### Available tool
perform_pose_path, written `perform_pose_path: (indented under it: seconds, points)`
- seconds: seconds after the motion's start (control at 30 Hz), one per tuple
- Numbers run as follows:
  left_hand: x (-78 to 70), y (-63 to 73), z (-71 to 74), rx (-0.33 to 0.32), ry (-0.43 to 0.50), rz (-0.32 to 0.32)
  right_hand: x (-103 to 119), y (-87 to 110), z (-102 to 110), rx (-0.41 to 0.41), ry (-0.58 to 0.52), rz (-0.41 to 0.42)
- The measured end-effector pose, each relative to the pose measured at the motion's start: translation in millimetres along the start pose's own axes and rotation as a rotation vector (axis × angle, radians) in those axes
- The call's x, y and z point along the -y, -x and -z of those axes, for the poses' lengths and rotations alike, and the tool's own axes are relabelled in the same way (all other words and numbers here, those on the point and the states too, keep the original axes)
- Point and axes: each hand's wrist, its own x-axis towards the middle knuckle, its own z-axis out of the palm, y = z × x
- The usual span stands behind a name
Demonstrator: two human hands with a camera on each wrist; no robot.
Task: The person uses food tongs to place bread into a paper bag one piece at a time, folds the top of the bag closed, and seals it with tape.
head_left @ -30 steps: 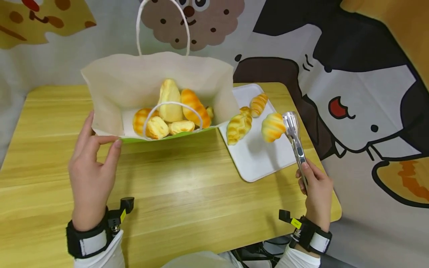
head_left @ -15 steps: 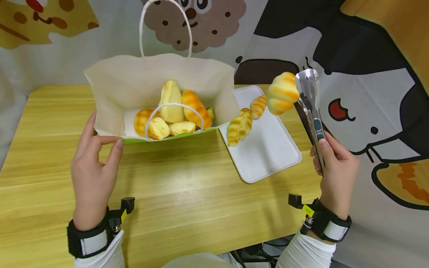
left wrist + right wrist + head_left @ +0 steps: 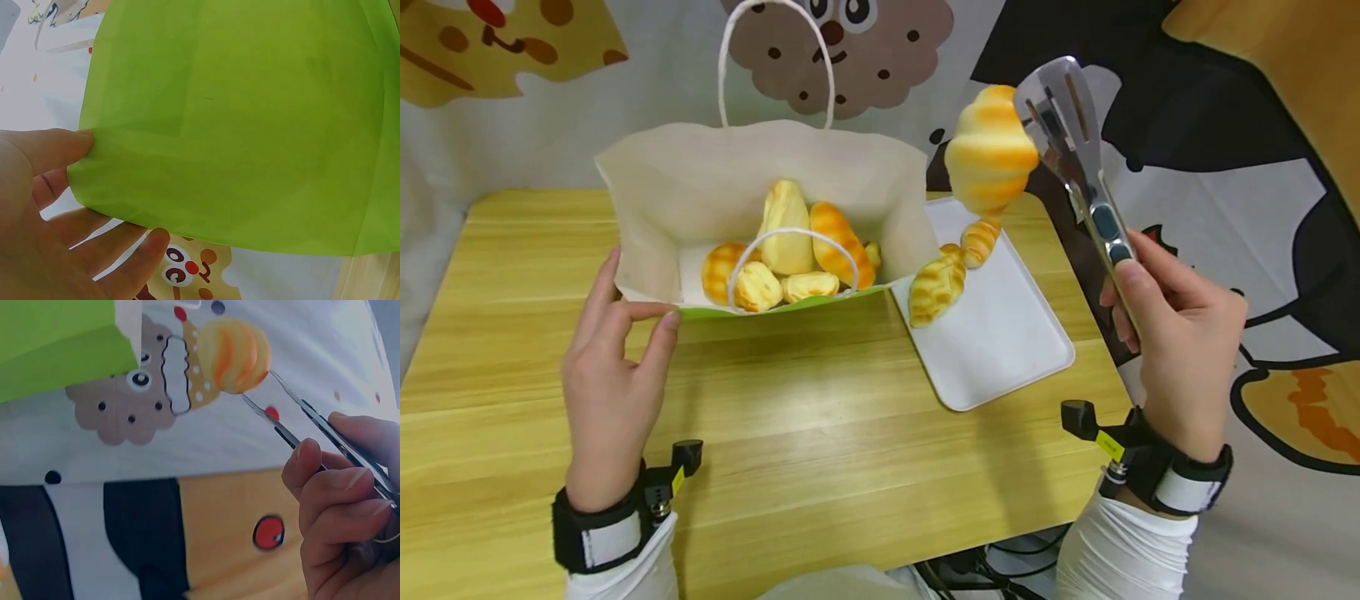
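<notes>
My right hand (image 3: 1183, 333) grips metal tongs (image 3: 1093, 192), whose tips pinch a pale, orange-striped bread roll (image 3: 992, 154) in the air above the tray's far end. In the right wrist view the roll (image 3: 234, 356) sits between the tong tips, near the green outer side of the bag. My left hand (image 3: 613, 379) pinches the near left rim of a paper bag (image 3: 760, 154), green outside and pale inside; the left wrist view shows thumb and fingers at the edge of its green side (image 3: 237, 125). Several bread pieces (image 3: 786, 233) lie inside the bag.
A white tray (image 3: 1000, 350) right of the bag bears a braided bread (image 3: 937, 287) and a small striped roll (image 3: 980, 242). Two white cord handles (image 3: 778, 4) stand up from the bag. The wooden table (image 3: 790, 433) ends before a cartoon-printed cloth (image 3: 655, 92).
My right hand has raised the tongs with the bread roll off the tray, first up and right, then further up with the roll swinging left. My left hand stays at the bag rim.
</notes>
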Motion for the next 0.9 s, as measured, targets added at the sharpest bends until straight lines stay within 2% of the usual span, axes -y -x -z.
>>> perform_pose_path:
  seconds: [0.07, 0.17, 0.27, 0.4, 0.5, 0.73, 0.9]
  points:
    - [-0.1, -0.2, -0.1, -0.002, 0.000, 0.001, 8.3, -2.4, -4.7, 0.028, 0.052, 0.017]
    - [-0.5, -0.5, -0.1, -0.003, -0.003, 0.005, 20.7, -5.4, -12.9, 0.082, 0.194, 0.062]
    - [-1.1, -0.2, 0.1, -0.003, -0.009, 0.011, 30.4, -9.1, -22.2, 0.161, 0.295, 0.143]
    - [-2.5, 0.6, 0.4, -0.002, -0.017, 0.014, 36.3, -14.3, -34.7, 0.256, 0.318, 0.251]
    - [-3.4, 1.0, 0.5, 0.001, -0.022, 0.015, 38.6, -17.6, -44.5, 0.290, 0.363, 0.331]
    - [-4.9, 2.8, -2.3, 0.004, -0.036, 0.023, 44.8, -27.7, -69.8, 0.414, 0.473, 0.614]
    - [-5.8, 4.5, -5.8, 0.025, -0.029, 0.019, 41.9, -28.7, -84.1, 0.489, 0.479, 0.664]
